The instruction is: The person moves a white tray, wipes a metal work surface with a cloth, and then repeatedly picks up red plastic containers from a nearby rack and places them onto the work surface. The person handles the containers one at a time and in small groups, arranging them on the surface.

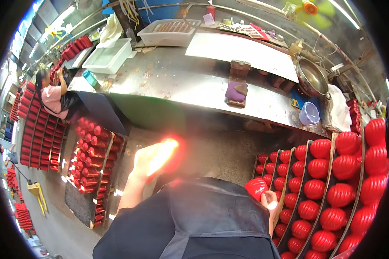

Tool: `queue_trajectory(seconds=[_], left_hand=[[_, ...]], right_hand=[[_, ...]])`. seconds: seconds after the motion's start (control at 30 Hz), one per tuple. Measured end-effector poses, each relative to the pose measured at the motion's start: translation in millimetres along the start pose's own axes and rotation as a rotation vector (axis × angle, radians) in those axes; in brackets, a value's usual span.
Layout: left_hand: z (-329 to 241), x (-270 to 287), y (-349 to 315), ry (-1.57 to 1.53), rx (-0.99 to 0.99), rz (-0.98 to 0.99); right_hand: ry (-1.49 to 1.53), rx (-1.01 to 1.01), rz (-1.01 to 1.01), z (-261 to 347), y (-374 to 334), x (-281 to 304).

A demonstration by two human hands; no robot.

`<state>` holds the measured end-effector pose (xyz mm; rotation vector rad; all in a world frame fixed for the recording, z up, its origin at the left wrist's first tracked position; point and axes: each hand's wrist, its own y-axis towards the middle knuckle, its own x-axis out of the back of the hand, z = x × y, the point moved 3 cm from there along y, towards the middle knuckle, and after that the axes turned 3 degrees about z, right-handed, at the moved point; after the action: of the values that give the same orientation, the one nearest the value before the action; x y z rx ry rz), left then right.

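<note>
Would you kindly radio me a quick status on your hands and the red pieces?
Right hand grasping a red ribbed piece, beside stacked red pieces. Left hand washed out by glare, grip unreadable. Glare the only obstruction noted.

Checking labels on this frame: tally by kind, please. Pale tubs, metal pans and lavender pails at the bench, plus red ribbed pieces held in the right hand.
Pale tubs: 2
Metal pan: 1
Lavender pail: 1
Red ribbed piece in right hand: 1
Total: 5
</note>
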<state>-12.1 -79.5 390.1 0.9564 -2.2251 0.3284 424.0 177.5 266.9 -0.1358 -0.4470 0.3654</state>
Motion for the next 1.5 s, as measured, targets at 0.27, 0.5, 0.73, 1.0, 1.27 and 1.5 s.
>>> queue_trajectory(seconds=[0.27, 0.5, 0.73, 1.0, 1.27, 1.5], left_hand=[[-40, 28, 153, 0.051, 0.091, -0.224], [42, 35, 298, 0.212, 0.131, -0.273], [137, 47, 445, 0.197, 0.170, -0.276], [204, 66, 569, 0.118, 0.201, -0.318], [248, 50, 658, 0.146, 0.221, -0.312], [248, 32, 709, 0.059, 0.175, -0.281]], right_hand=[[-0.387, 0.471, 0.242, 137, 141, -57], [-0.356, 0.607, 0.460, 247, 248, -177], [-0.137, 0.521, 0.702, 344, 334, -372], [-0.112, 0.663, 0.626, 401, 408, -588], [-0.025, 0.396, 0.523, 391, 476, -698], [-0.082, 0.332, 0.344, 392, 493, -717]])
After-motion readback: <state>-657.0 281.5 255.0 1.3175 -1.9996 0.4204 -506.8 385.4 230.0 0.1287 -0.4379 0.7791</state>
